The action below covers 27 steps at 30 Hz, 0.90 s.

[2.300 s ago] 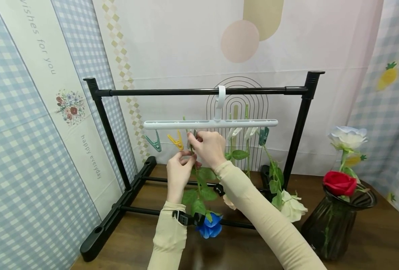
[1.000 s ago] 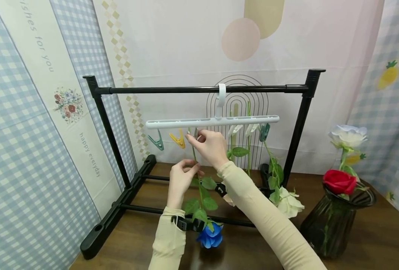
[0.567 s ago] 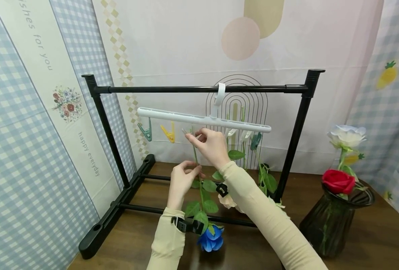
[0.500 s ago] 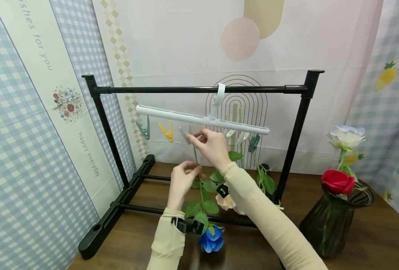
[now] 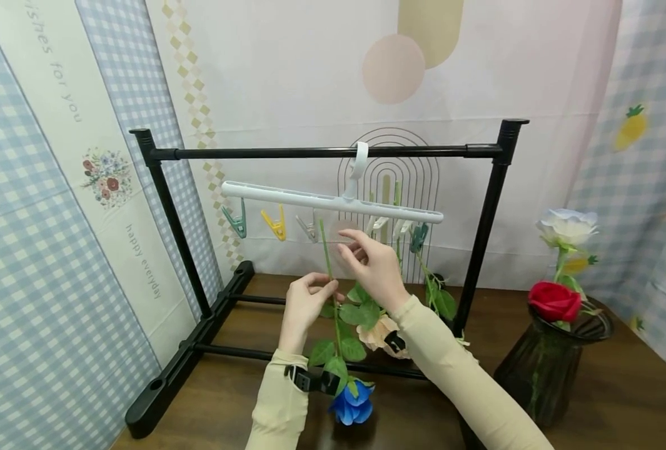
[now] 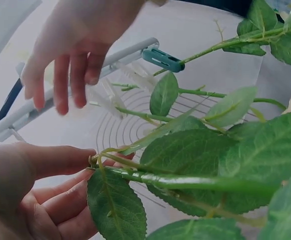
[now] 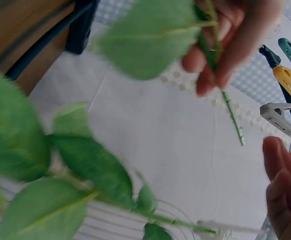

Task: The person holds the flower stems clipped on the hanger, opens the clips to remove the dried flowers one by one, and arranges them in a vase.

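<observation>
Here's the left hand (image 5: 304, 306), thumb and fingertips pinched on the stem of the blue rose (image 5: 352, 403), holding it bloom-down beneath the white hanger (image 5: 338, 202). Nearly upright, that long axis: bloom towards half past five, cut end leaning just left of twelve. And the right hand (image 5: 374, 265)? Fingers loosely curved, thumb apart, nothing in its grasp, sitting at four o'clock from the stem tip with a gap between.

The hanger slants from just above nine to just below three, close over the tip, the gray clip (image 5: 308, 228) near at eight. There's free room at the stem's nine o'clock side; at three, leaves and a peach flower (image 5: 378, 334) crowd in. The bloom hangs over the table (image 5: 220, 400).

Round to the right wrist view: cut end bare, pointing to five, clearly apart from the gray clip at two. The left wrist view brings the pinch up close, at a leaf joint, plus the dark green clip (image 6: 163, 60), a stem running from it towards half past two. Only the head view shows the blue bloom.
</observation>
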{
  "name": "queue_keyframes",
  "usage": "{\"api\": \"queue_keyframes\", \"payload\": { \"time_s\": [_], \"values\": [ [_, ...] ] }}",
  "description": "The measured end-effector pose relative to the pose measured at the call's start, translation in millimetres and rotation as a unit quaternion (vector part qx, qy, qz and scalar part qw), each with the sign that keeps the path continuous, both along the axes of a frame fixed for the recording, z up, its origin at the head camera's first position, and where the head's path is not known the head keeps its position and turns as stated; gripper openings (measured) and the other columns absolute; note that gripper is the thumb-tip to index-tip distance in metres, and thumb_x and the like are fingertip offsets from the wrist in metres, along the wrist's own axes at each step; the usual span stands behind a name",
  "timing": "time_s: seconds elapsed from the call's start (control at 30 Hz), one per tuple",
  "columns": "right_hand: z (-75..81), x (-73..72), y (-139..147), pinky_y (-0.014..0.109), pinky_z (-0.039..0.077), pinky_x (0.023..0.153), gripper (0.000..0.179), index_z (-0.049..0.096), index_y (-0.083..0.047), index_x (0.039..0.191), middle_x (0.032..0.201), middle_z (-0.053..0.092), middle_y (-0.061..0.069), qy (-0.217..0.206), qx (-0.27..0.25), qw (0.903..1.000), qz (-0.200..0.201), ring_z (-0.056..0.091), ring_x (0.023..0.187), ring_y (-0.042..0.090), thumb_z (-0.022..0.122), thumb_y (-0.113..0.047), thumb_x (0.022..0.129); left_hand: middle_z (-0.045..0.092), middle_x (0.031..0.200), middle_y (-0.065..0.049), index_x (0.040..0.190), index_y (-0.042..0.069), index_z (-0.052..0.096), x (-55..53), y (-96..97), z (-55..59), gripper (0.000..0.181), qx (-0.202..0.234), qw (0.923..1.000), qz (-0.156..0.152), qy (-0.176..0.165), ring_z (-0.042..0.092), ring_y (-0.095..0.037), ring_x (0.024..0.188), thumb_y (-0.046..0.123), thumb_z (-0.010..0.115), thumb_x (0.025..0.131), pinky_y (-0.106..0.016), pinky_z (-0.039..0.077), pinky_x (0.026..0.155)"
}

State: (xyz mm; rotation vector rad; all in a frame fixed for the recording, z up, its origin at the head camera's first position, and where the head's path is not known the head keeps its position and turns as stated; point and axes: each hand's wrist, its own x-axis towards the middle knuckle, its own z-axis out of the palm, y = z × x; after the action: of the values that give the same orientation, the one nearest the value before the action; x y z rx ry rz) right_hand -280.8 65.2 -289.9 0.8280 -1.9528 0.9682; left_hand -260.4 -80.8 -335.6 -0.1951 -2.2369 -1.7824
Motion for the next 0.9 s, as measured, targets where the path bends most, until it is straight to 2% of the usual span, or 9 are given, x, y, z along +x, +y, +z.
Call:
{"api": "queue_keyframes", "payload": {
  "time_s": [0.13,0.23,0.3,0.4,0.5,0.6,0.73,0.8,0.9],
  "values": [
    [-14.1,5.4,13.7,0.015,0.044,0.052,0.023,0.062,-0.012,0.109,0.081,0.066,0.002,0.071,0.028,0.9971,0.001,0.057,0.061,0.005,0.058,-0.015,0.086,0.070,0.070,-0.012,0.101,0.005,0.064,2.3,2.9,-0.4,0.026,-0.004,0.9998,-0.018,0.007,0.066,-0.015,0.065,0.023,0.064,0.082,-0.027,0.047,0.076],
    [-21.8,5.6,23.5,0.016,0.045,0.056,0.020,0.065,-0.011,0.102,0.085,0.065,0.001,0.156,0.089,0.9837,-0.007,0.057,0.066,0.008,0.062,-0.011,0.082,0.070,0.073,-0.014,0.100,0.004,0.065,4.7,6.0,0.0,0.026,-0.013,0.9993,-0.034,0.011,0.066,-0.016,0.065,0.022,0.064,0.082,-0.028,0.048,0.073],
    [-25.7,4.0,30.1,0.021,0.047,0.063,0.018,0.066,-0.010,0.099,0.090,0.064,0.002,0.219,0.141,0.9654,-0.006,0.059,0.073,0.012,0.064,-0.010,0.080,0.070,0.074,-0.014,0.099,0.006,0.066,6.5,8.2,0.4,0.025,-0.031,0.9985,-0.043,0.013,0.066,-0.015,0.066,0.024,0.064,0.082,-0.028,0.048,0.072],
    [-30.0,0.7,40.6,0.029,0.047,0.078,0.015,0.066,-0.011,0.098,0.098,0.063,0.004,0.303,0.222,0.9268,-0.010,0.060,0.088,0.017,0.061,-0.011,0.083,0.070,0.076,-0.014,0.100,0.007,0.066,11.4,11.6,3.1,0.025,-0.056,0.9960,-0.068,0.016,0.066,-0.015,0.067,0.025,0.063,0.083,-0.027,0.048,0.068],
    [-33.5,-0.3,49.8,0.032,0.045,0.084,0.021,0.065,-0.013,0.104,0.106,0.063,0.003,0.357,0.285,0.8896,-0.020,0.058,0.096,0.018,0.049,-0.011,0.091,0.069,0.078,-0.017,0.101,0.005,0.065,21.1,14.8,9.3,0.022,-0.068,0.9919,-0.105,0.023,0.066,-0.021,0.069,0.019,0.060,0.085,-0.028,0.049,0.065],
    [-34.3,2.0,58.4,0.033,0.044,0.085,0.029,0.063,-0.013,0.111,0.110,0.063,0.002,0.397,0.323,0.8588,-0.028,0.057,0.100,0.017,0.039,-0.012,0.095,0.068,0.077,-0.021,0.102,0.002,0.064,34.7,18.7,19.1,0.020,-0.081,0.9877,-0.129,0.035,0.066,-0.028,0.070,0.012,0.058,0.086,-0.030,0.051,0.064],
    [-30.7,8.6,68.7,0.033,0.044,0.088,0.032,0.062,-0.013,0.113,0.112,0.063,0.002,0.436,0.360,0.8246,-0.023,0.057,0.104,0.016,0.034,-0.007,0.097,0.068,0.076,-0.023,0.101,0.002,0.064,49.8,24.2,29.9,0.020,-0.107,0.9833,-0.141,0.043,0.066,-0.030,0.072,0.011,0.058,0.085,-0.029,0.051,0.064],
    [-28.0,12.6,73.6,0.033,0.045,0.089,0.033,0.062,-0.014,0.112,0.112,0.063,0.003,0.455,0.377,0.8064,-0.026,0.057,0.105,0.016,0.034,-0.006,0.096,0.068,0.076,-0.022,0.101,0.003,0.064,53.2,26.9,32.2,0.019,-0.120,0.9812,-0.146,0.039,0.066,-0.029,0.072,0.011,0.059,0.085,-0.026,0.050,0.063],
    [-23.6,18.2,79.7,0.032,0.045,0.090,0.034,0.063,-0.015,0.110,0.112,0.063,0.003,0.478,0.395,0.7842,-0.031,0.058,0.104,0.016,0.035,-0.004,0.096,0.068,0.076,-0.022,0.099,0.002,0.065,53.2,30.3,31.5,0.018,-0.125,0.9778,-0.164,0.038,0.067,-0.028,0.071,0.009,0.059,0.084,-0.023,0.050,0.062]
  ]
}}
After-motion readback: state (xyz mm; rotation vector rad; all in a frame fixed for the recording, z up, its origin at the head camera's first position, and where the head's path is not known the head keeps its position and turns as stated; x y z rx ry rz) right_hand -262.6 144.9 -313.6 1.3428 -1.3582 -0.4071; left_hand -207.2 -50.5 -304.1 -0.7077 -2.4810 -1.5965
